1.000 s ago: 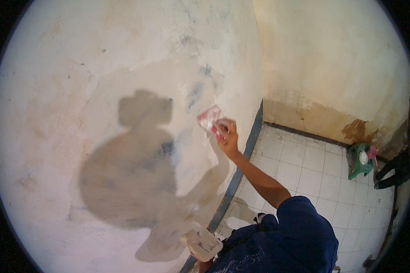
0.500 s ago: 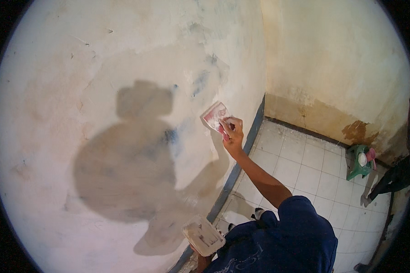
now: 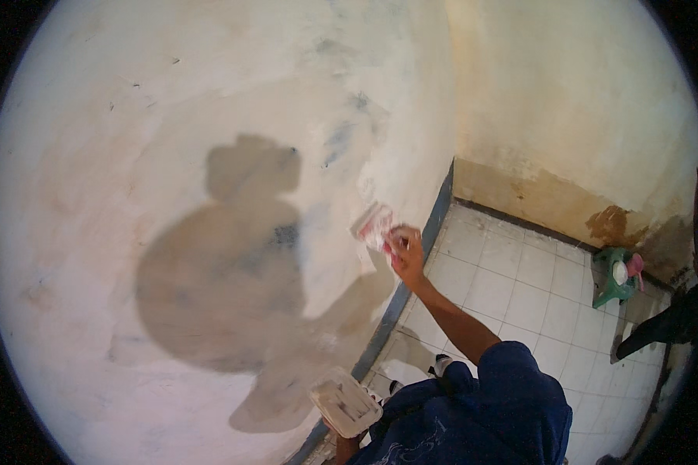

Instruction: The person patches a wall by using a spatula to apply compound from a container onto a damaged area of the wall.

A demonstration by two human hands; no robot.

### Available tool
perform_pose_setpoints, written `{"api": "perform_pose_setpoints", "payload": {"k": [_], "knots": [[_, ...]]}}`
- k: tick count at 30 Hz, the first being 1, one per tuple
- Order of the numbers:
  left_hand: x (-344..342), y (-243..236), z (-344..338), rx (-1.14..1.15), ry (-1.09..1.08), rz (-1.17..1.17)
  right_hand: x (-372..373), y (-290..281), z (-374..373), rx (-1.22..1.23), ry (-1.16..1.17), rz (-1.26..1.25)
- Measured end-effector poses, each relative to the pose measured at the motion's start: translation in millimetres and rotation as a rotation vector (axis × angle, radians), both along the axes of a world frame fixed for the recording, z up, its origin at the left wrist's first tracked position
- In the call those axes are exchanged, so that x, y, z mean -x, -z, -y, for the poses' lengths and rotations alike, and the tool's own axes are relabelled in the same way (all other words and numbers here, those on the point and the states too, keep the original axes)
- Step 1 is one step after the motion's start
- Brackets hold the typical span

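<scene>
My right hand (image 3: 408,252) grips a red putty knife (image 3: 375,226) smeared with white filler. Its wide blade lies against the patchy, off-white wall (image 3: 186,116), low down near the corner; blade and fingers are slightly blurred. Below, close to my body, my left hand (image 3: 344,446) supports a shallow rectangular plastic tub (image 3: 357,428) from underneath. Greyish smears coat the inside of that tub. Most of the left hand's fingers are hidden beneath it. Bluish-grey stains and pale patches mark the wall around the knife.
A dark skirting strip (image 3: 392,325) runs along the wall's foot above white floor tiles (image 3: 512,302). By the far wall stands a green stool (image 3: 614,288) with a white bowl and pink mug on it. Another person's dark-clothed leg (image 3: 659,329) is at the right edge.
My right hand and the putty knife have moved down the wall and slightly right. The left hand's tub stays in place. The other person's leg at the right has shifted.
</scene>
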State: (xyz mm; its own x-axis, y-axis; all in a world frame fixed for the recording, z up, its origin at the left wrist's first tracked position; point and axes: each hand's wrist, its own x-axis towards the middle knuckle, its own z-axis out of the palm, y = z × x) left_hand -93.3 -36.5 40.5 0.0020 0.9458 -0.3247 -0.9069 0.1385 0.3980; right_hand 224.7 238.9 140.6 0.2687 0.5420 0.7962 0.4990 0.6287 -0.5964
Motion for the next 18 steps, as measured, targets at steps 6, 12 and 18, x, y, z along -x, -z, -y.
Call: {"api": "perform_pose_setpoints", "payload": {"k": [6,12,18], "knots": [[-8,-2,-3,-0.004,0.017,-0.003,-6,-38,-33,-0.133,0.176,0.212],[-12,-3,-7,-0.01,0.011,0.001,20,55,26,-0.061,0.008,0.239],[-17,-3,-11,-0.01,0.012,0.011,8,-51,28,0.149,-0.012,-0.42]]}}
